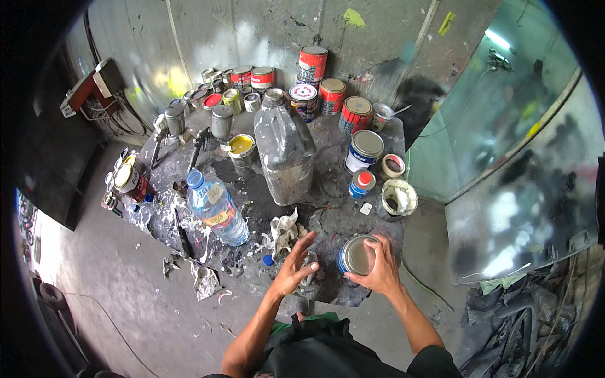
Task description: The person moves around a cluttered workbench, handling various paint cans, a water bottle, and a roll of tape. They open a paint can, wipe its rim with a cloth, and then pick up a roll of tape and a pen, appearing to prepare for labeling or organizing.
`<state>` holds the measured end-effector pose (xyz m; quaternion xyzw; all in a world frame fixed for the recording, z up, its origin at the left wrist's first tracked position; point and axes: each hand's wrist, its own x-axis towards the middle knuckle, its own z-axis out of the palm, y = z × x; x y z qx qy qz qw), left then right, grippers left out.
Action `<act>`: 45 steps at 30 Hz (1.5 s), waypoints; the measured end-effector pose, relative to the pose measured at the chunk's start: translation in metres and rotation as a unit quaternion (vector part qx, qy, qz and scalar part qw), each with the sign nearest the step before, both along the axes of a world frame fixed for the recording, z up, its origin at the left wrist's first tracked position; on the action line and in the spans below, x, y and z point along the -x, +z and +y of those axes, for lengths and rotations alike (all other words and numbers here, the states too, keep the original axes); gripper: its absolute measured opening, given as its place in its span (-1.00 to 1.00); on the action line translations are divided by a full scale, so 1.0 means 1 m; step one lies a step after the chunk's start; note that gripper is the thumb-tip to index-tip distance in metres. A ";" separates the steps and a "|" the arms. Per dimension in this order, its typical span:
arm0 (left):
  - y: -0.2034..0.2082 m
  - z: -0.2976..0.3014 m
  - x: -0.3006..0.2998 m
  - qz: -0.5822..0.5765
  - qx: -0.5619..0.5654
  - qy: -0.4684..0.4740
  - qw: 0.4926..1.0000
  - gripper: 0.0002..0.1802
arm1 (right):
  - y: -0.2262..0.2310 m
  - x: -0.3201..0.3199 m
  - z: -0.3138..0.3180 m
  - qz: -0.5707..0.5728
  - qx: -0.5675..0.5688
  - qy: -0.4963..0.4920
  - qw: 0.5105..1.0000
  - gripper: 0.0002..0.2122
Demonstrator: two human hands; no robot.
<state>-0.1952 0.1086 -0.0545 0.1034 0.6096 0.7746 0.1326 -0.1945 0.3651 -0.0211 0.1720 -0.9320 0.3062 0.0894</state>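
Note:
At the front right of the paint-stained table (328, 220), my right hand (383, 271) is wrapped round a blue can with a grey metal lid (359, 255). I cannot tell whether the can rests on the table or is slightly lifted. My left hand (293, 268) hovers to the left of the can, fingers apart and holding nothing. Close behind it lies a crumpled white rag (285, 232), with a blue bottle cap (268, 259) on its left. Farther left stands a clear plastic water bottle (217, 208) with its blue cap on.
A big grey jerrycan (285, 154) stands mid-table. Red paint cans (332, 96) line the back. On the right are a blue-and-white can (365, 150), a red-capped small bottle (362, 184), a tape roll (392, 166) and a white-smeared tub (398, 198). Spray guns (198, 148) stand left.

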 end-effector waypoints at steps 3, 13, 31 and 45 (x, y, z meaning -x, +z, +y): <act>0.004 -0.003 -0.005 -0.011 -0.009 0.011 1.000 -0.11 | 0.006 0.000 -0.002 -0.012 -0.011 0.006 1.000 -0.11; 0.005 -0.024 -0.018 0.001 -0.044 0.052 0.998 -0.19 | 0.028 0.059 -0.004 -0.051 -0.009 -0.035 0.998 -0.20; -0.013 -0.075 -0.061 -0.008 -0.025 0.143 0.989 -0.34 | 0.098 0.123 -0.130 0.067 0.277 -0.028 0.958 -0.34; -0.037 -0.183 -0.159 -0.043 -0.053 0.254 0.965 -0.38 | 0.214 0.085 -0.129 0.196 0.182 -0.008 0.964 -0.60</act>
